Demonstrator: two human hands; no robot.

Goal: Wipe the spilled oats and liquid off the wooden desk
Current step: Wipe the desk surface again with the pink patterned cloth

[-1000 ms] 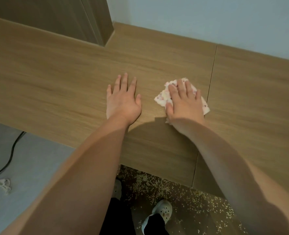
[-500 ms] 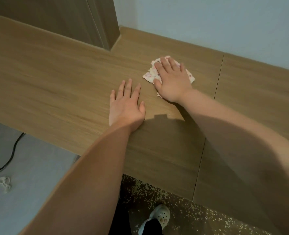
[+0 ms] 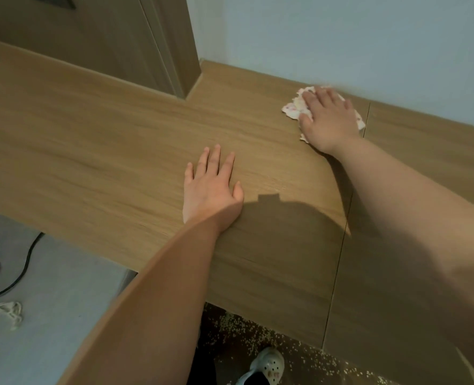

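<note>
Light-brown wood-grain table (image 3: 119,151) fills the view, seam (image 3: 344,232) running near-to-far at right. Left hand (image 3: 209,187) lies flat mid-table, fingers straight, holding nothing. Right hand (image 3: 327,120), fingers also straight, presses a crumpled white pink-spotted cloth (image 3: 293,108) at the far edge by the wall (image 3: 341,37), just left of seam; cloth's under right hand, so next stroke prob. pulls toward near edge. Pale oats (image 3: 258,337) dot the floor (image 3: 216,323) below.

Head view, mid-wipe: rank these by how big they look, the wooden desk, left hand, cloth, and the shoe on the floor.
1. wooden desk, by far
2. left hand
3. cloth and shoe: unranked; the right hand covers much of the cloth, and the frame edge cuts the shoe.
</note>
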